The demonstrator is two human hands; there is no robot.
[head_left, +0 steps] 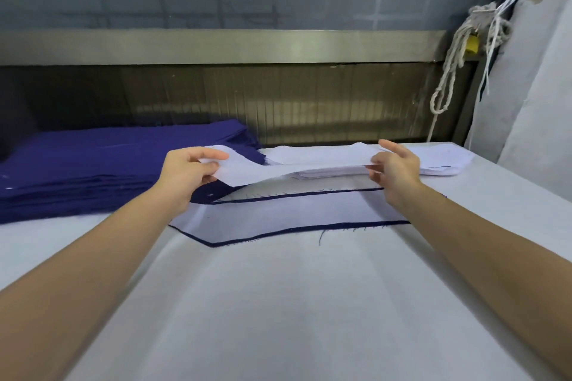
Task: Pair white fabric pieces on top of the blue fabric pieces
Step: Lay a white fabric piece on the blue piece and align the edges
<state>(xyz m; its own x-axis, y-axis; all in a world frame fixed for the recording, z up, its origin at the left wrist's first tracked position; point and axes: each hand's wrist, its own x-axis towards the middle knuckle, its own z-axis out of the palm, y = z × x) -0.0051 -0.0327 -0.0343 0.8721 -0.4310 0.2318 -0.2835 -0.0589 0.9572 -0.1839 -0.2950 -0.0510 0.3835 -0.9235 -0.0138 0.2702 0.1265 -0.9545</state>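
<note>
The left hand (185, 170) and the right hand (394, 168) pinch in their grip the two ends of a long, thin white strip (278, 168), held above the desk (278, 303). Just below it lies another white piece (294, 213) on a blue piece (278, 231), whose dark frayed edge shows around it

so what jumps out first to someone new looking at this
The left hand and right hand pinch the ends of a white fabric strip held in the air mid-table. Nearer, a white piece lies on blue. A blue fabric stack sits at the far left and a white stack behind the right hand.
</note>
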